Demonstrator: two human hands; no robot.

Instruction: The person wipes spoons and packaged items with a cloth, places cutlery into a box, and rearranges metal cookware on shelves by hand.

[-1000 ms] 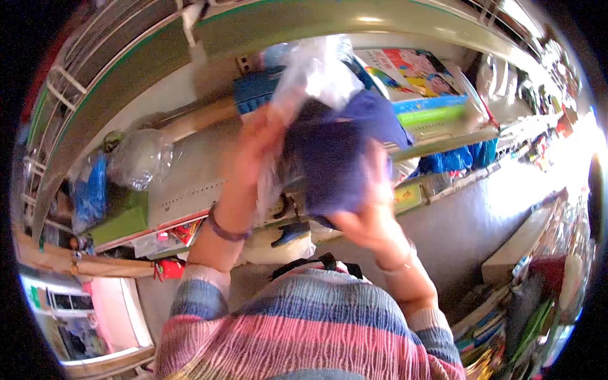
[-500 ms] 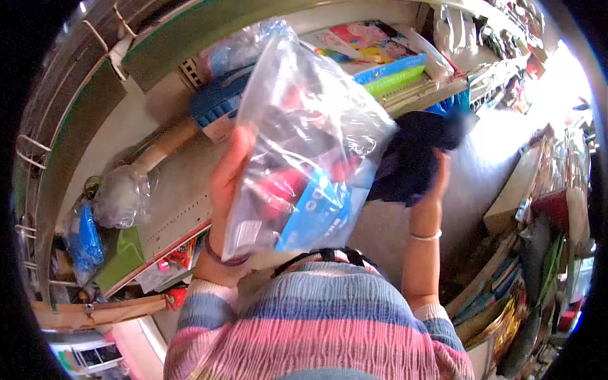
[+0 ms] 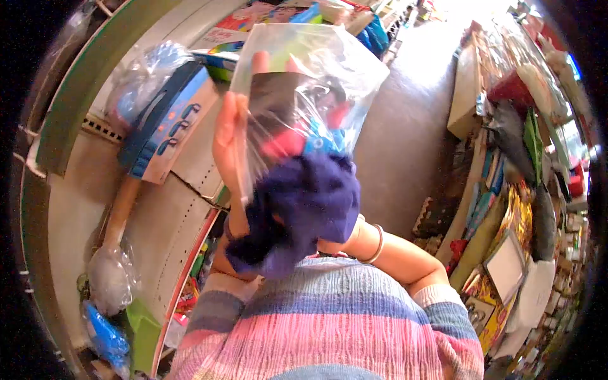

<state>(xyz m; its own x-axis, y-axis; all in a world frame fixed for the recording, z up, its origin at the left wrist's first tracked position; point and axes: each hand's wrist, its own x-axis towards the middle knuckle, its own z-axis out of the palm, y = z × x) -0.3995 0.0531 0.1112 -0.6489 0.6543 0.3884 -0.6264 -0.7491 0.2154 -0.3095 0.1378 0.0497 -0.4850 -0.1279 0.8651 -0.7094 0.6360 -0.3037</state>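
Note:
A clear plastic bag [image 3: 329,69] with a printed pink and blue insert stands up in front of me. My left hand [image 3: 229,136] grips its left side, with some fingers showing behind or through the plastic. A dark blue cloth [image 3: 310,202] is bunched against the lower part of the bag. My right hand [image 3: 339,244] is at the lower right edge of the cloth, its fingers mostly hidden under the fabric.
On the left shelf [image 3: 190,209] are a blue box [image 3: 168,120], plastic-wrapped items [image 3: 114,278] and a green box [image 3: 142,329]. A floor aisle [image 3: 405,133] runs ahead. Stacked goods [image 3: 500,253] line the right side.
The dark blue cloth has come from the far right to the front of the bag, together with my right hand. The view has turned, and the aisle now lies more directly ahead.

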